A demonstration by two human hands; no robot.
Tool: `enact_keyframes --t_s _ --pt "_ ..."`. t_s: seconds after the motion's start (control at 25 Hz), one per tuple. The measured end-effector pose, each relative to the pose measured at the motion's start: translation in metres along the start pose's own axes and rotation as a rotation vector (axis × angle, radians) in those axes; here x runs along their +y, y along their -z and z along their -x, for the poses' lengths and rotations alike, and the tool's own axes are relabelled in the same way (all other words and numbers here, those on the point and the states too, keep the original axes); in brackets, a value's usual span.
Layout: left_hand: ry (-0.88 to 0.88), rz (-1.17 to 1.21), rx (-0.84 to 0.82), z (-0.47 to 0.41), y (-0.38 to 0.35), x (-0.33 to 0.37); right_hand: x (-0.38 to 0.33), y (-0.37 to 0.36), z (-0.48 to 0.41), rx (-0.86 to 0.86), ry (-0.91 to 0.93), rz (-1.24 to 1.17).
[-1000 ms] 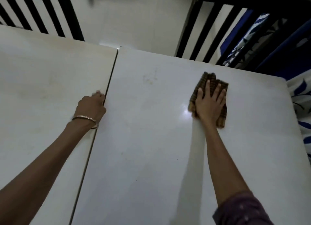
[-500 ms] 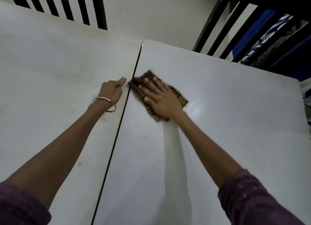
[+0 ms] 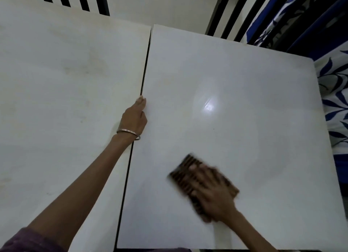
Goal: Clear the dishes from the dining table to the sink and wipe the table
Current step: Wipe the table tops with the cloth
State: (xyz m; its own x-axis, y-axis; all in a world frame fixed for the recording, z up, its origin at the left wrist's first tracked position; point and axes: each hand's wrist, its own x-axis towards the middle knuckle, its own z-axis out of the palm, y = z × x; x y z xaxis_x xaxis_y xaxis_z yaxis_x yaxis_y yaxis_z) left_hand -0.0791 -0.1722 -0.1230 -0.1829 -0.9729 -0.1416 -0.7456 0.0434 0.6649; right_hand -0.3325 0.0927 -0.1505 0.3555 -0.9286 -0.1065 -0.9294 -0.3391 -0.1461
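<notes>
Head view. Dining table (image 3: 235,82) is two pale panels meeting at a dark seam (image 3: 146,63). No dishes on any part of it that shows. Sink not in view. Judgement: clearing looks finished, wiping is the step in hand. The right panel has an even sheen with a glare spot (image 3: 209,105) near its middle. The left panel carries faint yellowish smudges toward its far edge, so it probably has yet to be wiped. Cloth (image 3: 185,173) lies on the right panel, close to the near edge, between the seam and the right edge and well short of both. It is brown with dark stripes, folded to a flat pad, outline smeared by motion blur. Right hand (image 3: 214,197) lies flat on top of it, fingers (image 3: 195,167) straight and a little apart, pressing down, not gripping. Left hand (image 3: 134,120) rests on the seam at mid-table, bangle (image 3: 128,132) at the wrist. One digit lies straight along the seam and the rest are hidden under the hand, so I cannot tell whether they are curled. Beyond the far edge are dark chair slats (image 3: 84,1). Blue leaf-print fabric (image 3: 333,82) lies past the right edge.
</notes>
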Motion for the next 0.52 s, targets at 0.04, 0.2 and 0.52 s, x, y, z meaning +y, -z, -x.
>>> enact_keyframes --t_s 0.04,0.2,0.52 --pt "0.003 0.007 0.007 0.002 0.000 0.000 0.022 0.006 -0.001 0.055 -0.285 -0.036" --pt "-0.009 0.020 -0.005 0.000 0.002 -0.001 0.108 0.038 -0.058 0.185 -0.909 -0.123" --pt "-0.059 0.033 -0.105 0.000 0.012 -0.009 0.004 0.028 -0.128 0.114 -0.332 -0.010"
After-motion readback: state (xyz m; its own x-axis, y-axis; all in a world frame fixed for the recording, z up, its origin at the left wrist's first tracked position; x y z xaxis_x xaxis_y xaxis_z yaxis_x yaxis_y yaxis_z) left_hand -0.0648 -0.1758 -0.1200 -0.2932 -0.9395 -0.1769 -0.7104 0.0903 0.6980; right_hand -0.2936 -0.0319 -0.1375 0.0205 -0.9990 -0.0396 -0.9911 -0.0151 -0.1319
